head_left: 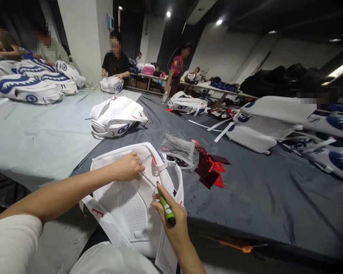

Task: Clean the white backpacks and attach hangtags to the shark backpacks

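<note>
A white backpack (131, 205) leans on the table edge in front of me, its padded back panel and straps facing me. My left hand (130, 166) is closed against the upper panel, fingers pinched at a thin pale strip that runs toward my right hand. Wrapped around a green handheld tool with black ends (166, 208), my right hand (174, 213) is closed beside the panel's right side. The tool's upper end points at the strip; its tip is too small to make out. A shoulder strap (179, 182) loops up at the bag's right.
Beyond the bag lie a clear plastic bag (178, 148) and dark red shiny pieces (207, 169). Another white backpack (117, 116) rests farther back. Stacked bags (274, 121) stand at right, more bags (28, 89) at left. Several people work around the tables.
</note>
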`<action>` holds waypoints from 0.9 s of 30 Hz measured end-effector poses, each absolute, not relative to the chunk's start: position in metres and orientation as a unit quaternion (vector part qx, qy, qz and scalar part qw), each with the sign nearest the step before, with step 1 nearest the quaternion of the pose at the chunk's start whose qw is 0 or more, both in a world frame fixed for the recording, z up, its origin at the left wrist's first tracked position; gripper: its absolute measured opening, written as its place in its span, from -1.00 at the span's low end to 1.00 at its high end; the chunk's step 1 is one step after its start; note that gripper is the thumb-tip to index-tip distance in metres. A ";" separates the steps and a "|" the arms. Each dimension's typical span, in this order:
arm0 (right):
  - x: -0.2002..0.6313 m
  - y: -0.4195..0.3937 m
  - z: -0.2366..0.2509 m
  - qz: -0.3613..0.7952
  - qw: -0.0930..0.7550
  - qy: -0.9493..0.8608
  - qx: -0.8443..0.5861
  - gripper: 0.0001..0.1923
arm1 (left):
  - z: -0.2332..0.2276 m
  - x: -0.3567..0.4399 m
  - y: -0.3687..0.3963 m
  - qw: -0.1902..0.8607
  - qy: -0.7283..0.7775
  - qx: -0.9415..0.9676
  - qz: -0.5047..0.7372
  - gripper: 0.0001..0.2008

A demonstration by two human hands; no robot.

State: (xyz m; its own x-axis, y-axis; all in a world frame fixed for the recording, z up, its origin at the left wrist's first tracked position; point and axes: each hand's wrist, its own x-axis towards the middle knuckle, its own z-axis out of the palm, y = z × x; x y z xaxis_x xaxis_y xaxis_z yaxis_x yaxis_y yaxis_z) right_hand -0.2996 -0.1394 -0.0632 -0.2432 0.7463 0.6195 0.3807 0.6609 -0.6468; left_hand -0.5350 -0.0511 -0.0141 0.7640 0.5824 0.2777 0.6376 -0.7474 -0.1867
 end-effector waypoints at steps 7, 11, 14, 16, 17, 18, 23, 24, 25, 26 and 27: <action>-0.311 -0.140 -0.021 -0.027 0.580 -0.784 -0.220 -0.49 | 0.057 -0.522 -0.132 0.140 -0.341 -0.901 -0.231 -0.71; -0.312 -0.127 0.000 0.001 0.538 -0.824 -0.180 -0.59 | 0.061 -0.528 -0.145 0.105 -0.425 -0.874 -0.212 -0.66; -0.314 -0.118 -0.026 0.062 0.492 -0.843 -0.209 -0.67 | 0.024 -0.538 -0.133 0.050 -0.470 -0.865 -0.168 -0.68; -0.314 -0.112 -0.049 0.079 0.485 -0.842 -0.225 -0.65 | 0.005 -0.545 -0.121 0.011 -0.447 -0.873 -0.197 -0.80; -0.315 -0.109 -0.059 0.080 0.489 -0.838 -0.230 -0.62 | 0.002 -0.547 -0.115 0.012 -0.431 -0.870 -0.237 -0.84; -0.316 -0.107 -0.066 0.076 0.494 -0.834 -0.234 -0.60 | 0.003 -0.548 -0.109 0.029 -0.421 -0.862 -0.281 -0.85; -0.332 -0.114 -0.078 0.078 0.510 -0.814 -0.269 -0.59 | 0.024 -0.537 -0.067 0.090 -0.479 -0.860 -0.150 -0.12; -0.337 -0.118 -0.079 0.086 0.515 -0.803 -0.287 -0.62 | 0.022 -0.534 -0.056 0.072 -0.494 -0.861 -0.094 0.02; -0.341 -0.123 -0.082 0.091 0.522 -0.792 -0.304 -0.65 | 0.018 -0.530 -0.045 0.054 -0.509 -0.858 -0.053 0.08; -0.344 -0.127 -0.085 0.091 0.526 -0.783 -0.319 -0.68 | 0.012 -0.527 -0.035 0.042 -0.519 -0.853 -0.026 0.08; -0.345 -0.130 -0.088 0.089 0.526 -0.778 -0.332 -0.71 | 0.005 -0.525 -0.027 0.035 -0.521 -0.853 -0.010 0.05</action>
